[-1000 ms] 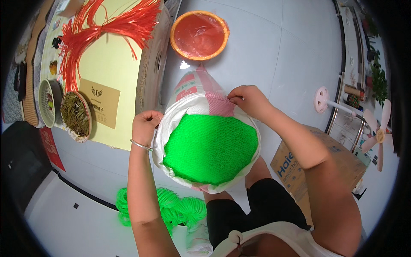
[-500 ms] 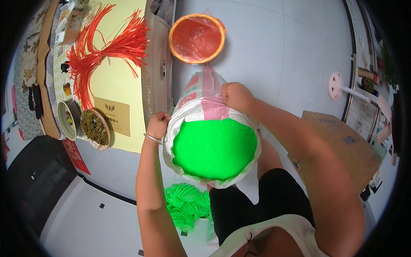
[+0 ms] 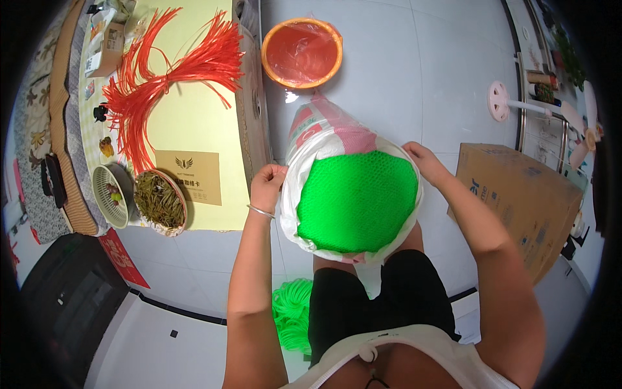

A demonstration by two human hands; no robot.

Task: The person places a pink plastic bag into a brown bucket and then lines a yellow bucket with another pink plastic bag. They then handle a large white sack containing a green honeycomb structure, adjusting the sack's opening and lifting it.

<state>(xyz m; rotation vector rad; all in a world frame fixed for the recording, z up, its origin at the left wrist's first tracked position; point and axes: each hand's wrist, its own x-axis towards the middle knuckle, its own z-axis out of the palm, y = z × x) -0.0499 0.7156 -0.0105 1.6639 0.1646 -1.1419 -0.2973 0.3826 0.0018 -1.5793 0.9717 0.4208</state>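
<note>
A white and pink woven plastic sack (image 3: pixel 334 139) is between the two hands, in front of the person's knees and beyond the right edge of the tabletop (image 3: pixel 204 120). Its round mouth faces up, ringed by a loose, folded white rim, and a domed mass of bright green mesh (image 3: pixel 359 204) fills it. The sack's body narrows away from the person; whether its underside rests on the pale tiled floor (image 3: pixel 382 71) cannot be told.

The hands are well apart, each pinching the rim between thumb and fingers: the left hand (image 3: pixel 267 185), below a silver bangle (image 3: pixel 260 212), at the left side of the mouth, and the right hand (image 3: pixel 426 162) at the right side. Neither touches the mesh.

Just past the sack's narrow end, a round orange tub (image 3: pixel 339 53) lined with clear plastic film stands on the floor. Bright green coils (image 3: pixel 291 311) lie near the person's legs, partly hidden by the left arm.

On the yellow-covered tabletop, a tied bundle of shiny red strips (image 3: pixel 165 81) spreads toward the right edge. A flat brown printed card (image 3: pixel 201 178) lies by the near right corner, beside a round basket of dried brown-green pieces (image 3: pixel 159 198).
</note>
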